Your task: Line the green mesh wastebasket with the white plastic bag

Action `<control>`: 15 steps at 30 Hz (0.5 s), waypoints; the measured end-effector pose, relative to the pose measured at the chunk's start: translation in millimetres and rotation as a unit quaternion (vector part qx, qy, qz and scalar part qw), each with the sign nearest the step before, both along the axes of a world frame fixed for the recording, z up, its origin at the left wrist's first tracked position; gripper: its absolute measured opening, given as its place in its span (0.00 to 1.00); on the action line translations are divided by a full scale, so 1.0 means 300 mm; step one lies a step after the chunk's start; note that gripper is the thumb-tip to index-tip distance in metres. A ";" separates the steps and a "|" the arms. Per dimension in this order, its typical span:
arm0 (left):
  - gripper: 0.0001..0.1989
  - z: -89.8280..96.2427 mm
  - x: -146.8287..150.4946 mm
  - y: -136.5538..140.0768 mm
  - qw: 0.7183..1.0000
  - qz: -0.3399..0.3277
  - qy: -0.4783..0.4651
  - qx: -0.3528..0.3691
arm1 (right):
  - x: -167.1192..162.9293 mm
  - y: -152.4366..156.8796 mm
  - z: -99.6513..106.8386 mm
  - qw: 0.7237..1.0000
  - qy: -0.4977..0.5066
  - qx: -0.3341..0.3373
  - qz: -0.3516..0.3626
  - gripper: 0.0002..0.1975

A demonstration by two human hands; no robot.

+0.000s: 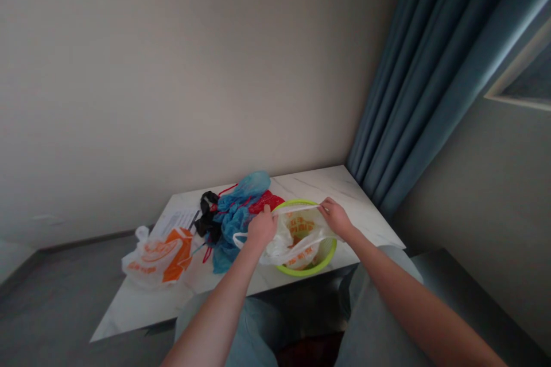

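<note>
Both hands stretch a white plastic bag (282, 241) with orange print over a yellow-green basket (330, 252). At the bag's left edge, my left hand (262, 226) is closed on the plastic, and one handle loop hangs beside it. My right hand (334, 217) pinches the opposite edge near the basket's right rim. The bag's mouth is spread between them, and orange-printed plastic shows inside. What lies under the bag in the basket is hidden.
Left of the basket lie crumpled blue plastic bags (236, 218), a black bag (209, 221) and a red bag (266, 202). A white-and-orange bag (159, 258) sits at the left of the marble-patterned table (370, 206). Wall and blue curtain (413, 80) stand behind.
</note>
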State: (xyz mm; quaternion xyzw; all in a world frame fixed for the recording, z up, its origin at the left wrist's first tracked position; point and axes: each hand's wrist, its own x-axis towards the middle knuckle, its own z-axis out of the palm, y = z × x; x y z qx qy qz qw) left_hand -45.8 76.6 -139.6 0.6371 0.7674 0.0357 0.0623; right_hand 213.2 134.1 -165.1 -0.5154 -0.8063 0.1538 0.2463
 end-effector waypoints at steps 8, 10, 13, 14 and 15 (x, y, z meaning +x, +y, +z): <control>0.20 -0.029 -0.052 0.052 0.993 -0.101 -0.045 0.034 | -0.051 0.120 -0.023 0.980 0.087 -0.140 -0.111 0.11; 0.20 -0.041 -0.060 0.061 0.991 -0.108 -0.053 0.054 | -0.057 0.143 -0.031 0.959 0.135 -0.209 -0.137 0.11; 0.18 -0.056 -0.067 0.069 0.990 -0.106 -0.074 0.065 | -0.062 0.166 -0.041 0.935 0.161 -0.281 -0.146 0.14; 0.17 -0.060 -0.070 0.071 0.989 -0.106 -0.081 0.067 | -0.062 0.172 -0.042 0.930 0.166 -0.295 -0.142 0.14; 0.15 -0.063 -0.073 0.073 0.988 -0.106 -0.086 0.069 | -0.063 0.178 -0.041 0.925 0.171 -0.309 -0.141 0.15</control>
